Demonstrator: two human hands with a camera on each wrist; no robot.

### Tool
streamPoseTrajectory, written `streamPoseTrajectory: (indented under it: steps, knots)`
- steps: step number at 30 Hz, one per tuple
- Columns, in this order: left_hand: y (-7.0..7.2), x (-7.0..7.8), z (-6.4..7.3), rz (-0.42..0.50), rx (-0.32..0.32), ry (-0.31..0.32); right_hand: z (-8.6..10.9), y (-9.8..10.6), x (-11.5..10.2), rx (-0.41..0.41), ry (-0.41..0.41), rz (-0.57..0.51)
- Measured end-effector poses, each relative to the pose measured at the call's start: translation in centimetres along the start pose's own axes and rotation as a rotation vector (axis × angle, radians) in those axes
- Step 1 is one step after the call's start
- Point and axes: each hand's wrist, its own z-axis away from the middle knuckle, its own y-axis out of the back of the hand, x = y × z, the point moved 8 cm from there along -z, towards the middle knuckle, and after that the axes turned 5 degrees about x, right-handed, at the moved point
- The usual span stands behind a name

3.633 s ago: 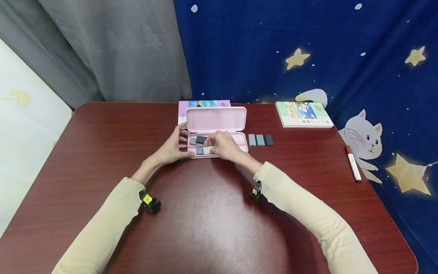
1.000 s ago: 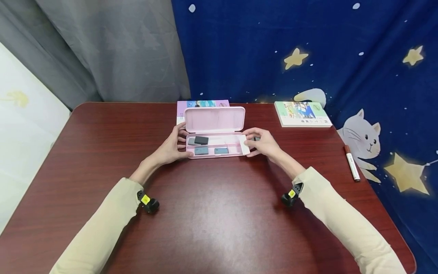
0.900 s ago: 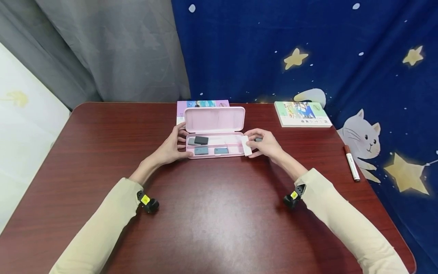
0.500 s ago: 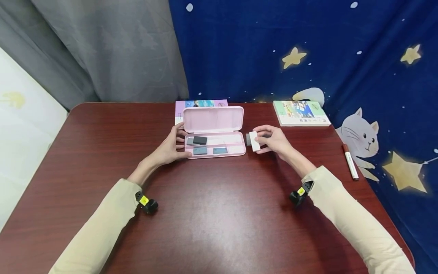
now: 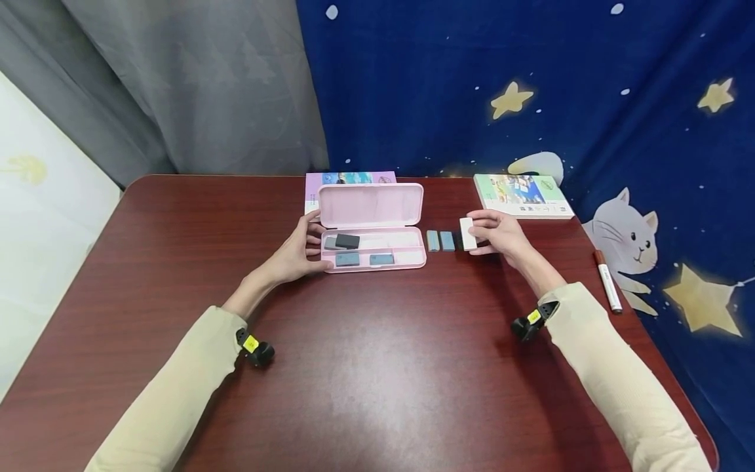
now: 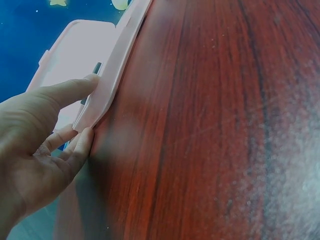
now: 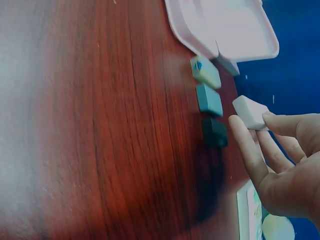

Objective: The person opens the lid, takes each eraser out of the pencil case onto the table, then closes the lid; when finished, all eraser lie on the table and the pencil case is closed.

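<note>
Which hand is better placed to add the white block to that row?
Probably the right hand: it pinches the white block near the row's dark block; the left hand holds the pink case.

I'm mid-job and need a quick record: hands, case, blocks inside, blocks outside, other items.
left hand: holds the left end of the pink case
right hand: pinches the white block, raised off the table
case state: open
inside, rear: gray block, charcoal block
inside, front: left blue block, right blue block
outside, right of case: pale-sided block, light-blue block, black block, in a row
other: purple book behind case, green book back right, marker by right edge
</note>
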Motion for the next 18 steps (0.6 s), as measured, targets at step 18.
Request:
streamPoseTrajectory:
  steps: [18]
  knots:
    - [-0.1, 0.0, -0.1, 0.028, 0.006, -0.003, -2.3, 2.4, 2.4, 0.081, -0.079, 0.094]
